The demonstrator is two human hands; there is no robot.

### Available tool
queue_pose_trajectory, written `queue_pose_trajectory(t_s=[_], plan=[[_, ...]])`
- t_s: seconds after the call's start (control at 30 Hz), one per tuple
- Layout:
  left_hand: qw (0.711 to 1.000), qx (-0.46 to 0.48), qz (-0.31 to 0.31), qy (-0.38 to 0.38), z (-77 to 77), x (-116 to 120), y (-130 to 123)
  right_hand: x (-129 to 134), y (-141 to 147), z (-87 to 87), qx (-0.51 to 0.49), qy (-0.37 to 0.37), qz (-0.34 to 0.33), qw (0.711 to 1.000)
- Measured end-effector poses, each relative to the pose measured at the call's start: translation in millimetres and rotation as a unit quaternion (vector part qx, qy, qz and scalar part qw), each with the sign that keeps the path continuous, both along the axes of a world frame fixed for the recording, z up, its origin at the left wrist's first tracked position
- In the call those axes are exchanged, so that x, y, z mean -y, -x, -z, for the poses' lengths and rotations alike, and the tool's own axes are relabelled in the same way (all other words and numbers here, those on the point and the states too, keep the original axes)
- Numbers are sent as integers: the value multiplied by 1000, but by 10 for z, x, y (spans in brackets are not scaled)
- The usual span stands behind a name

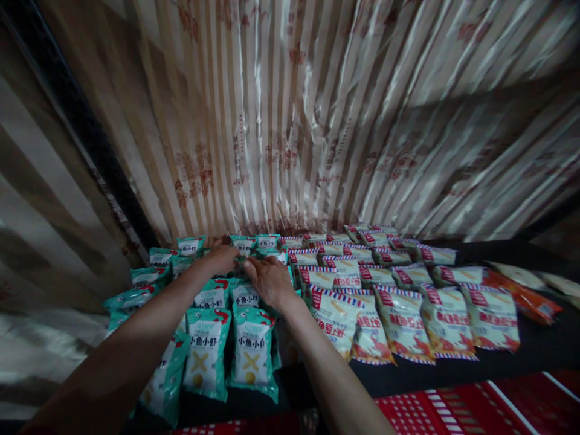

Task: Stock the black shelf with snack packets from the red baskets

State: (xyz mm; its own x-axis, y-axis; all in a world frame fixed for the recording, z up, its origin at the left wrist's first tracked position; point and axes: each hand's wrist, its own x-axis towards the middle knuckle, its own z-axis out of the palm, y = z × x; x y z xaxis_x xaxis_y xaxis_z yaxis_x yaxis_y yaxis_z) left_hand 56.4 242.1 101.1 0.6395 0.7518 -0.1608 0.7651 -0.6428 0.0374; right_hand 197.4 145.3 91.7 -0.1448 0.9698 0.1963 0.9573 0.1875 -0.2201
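Observation:
Teal-and-white snack bags stand in rows on a dark shelf, the front ones upright with their printed faces toward me. My left hand reaches among the rear teal bags, its fingers bent around one and partly hidden. Close beside it, my right hand is closed at the same spot, thumb toward the left hand and fingers curled over the top of a teal bag. Just beyond the hands, another small teal bag leans upright. My forearms cover some of the bags in the nearer rows.
Cream snack bags with striped edges fill rows to the right. Past them lies an orange packet on the dark shelf. A red plastic basket is at the near edge. Striped printed sheeting hangs behind; a dark post slants at left.

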Motion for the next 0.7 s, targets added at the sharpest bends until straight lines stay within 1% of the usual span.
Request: queue_pose_trajectory(t_s=[0.1, 0.23, 0.3, 0.5, 0.6, 0.7], plan=[[1000, 2, 0, -4, 12, -10, 36, -17, 10, 29, -5, -4, -6, 1000], [1000, 3, 3, -6, 37, -28, 71, -40, 7, 48, -15, -20, -61, 998], [1000, 5, 5, -7, 52, -34, 86, -38, 11, 49, -22, -22, -73, 997], [1000, 3, 2, -21, 52, -43, 128, -6, 50, 29, -50, -22, -73, 996], [999, 17, 9, -34, 29, -50, 100, -1, 48, 23, -66, -49, -61, 995], [997, 48, 24, -47, 22, -61, 13, -15, 12, 28, -77, -71, -44, 993]])
